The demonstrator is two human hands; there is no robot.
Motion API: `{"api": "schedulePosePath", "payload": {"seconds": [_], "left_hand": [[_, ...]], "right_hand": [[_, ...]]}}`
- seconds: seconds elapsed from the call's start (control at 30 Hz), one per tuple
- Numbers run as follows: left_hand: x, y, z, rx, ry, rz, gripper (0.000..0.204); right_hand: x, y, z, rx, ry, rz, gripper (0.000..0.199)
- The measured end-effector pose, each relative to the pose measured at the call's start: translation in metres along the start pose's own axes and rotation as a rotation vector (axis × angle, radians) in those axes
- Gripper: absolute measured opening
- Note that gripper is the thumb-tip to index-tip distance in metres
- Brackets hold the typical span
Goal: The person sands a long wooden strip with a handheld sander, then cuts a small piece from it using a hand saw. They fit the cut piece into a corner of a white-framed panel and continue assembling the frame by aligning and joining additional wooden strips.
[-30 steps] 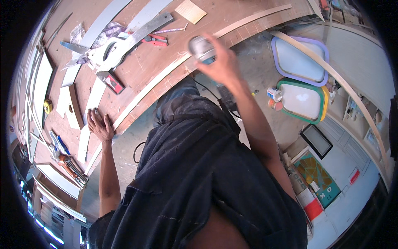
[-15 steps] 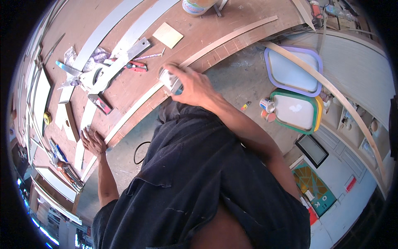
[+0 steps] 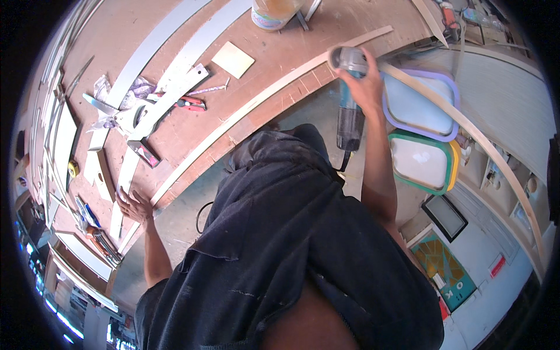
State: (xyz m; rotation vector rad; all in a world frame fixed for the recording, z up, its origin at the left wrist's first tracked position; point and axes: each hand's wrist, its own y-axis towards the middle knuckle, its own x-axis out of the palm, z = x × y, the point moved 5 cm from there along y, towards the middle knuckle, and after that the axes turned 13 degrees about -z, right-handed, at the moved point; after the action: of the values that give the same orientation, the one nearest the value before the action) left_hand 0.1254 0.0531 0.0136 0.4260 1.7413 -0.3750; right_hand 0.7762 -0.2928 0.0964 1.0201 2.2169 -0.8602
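Note:
My right hand (image 3: 363,81) is wrapped round the silvery head of a corded power tool (image 3: 349,119) with a teal and black body. The tool's head is at the thin light wood strip (image 3: 251,105), towards its far right end. That strip runs in a long curve along the near edge of the workbench (image 3: 192,131). My left hand (image 3: 135,207) lies flat with fingers spread at the strip's near left part, beside a pale board. It holds nothing.
On the bench lie a handsaw (image 3: 102,104), red-handled pliers (image 3: 191,104), a yellow paper square (image 3: 233,59), a tape measure (image 3: 73,168) and a jar (image 3: 271,14). Lids or trays (image 3: 423,160) stand at right, under a long curved wood strip (image 3: 466,119).
My right hand has moved right and away along the strip with the power tool, whose body and cord now show. My left hand stays at nearly the same place.

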Motion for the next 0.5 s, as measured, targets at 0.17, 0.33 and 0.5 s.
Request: {"api": "schedulePosePath", "payload": {"seconds": [0.17,0.33,0.5], "left_hand": [[-0.021,0.016,0.166,0.225,-0.845,0.089,0.046],[-0.081,0.046,0.37,0.357,-0.72,-0.065,0.083],[-0.059,0.059,0.388,0.303,-0.605,-0.145,0.076]], "right_hand": [[-0.03,-0.022,-0.002,-0.042,0.087,0.018,0.083],[-0.02,-0.031,0.0,-0.151,0.098,-0.133,0.087],[-0.011,-0.035,-0.013,-0.199,0.064,-0.251,0.088]]}}
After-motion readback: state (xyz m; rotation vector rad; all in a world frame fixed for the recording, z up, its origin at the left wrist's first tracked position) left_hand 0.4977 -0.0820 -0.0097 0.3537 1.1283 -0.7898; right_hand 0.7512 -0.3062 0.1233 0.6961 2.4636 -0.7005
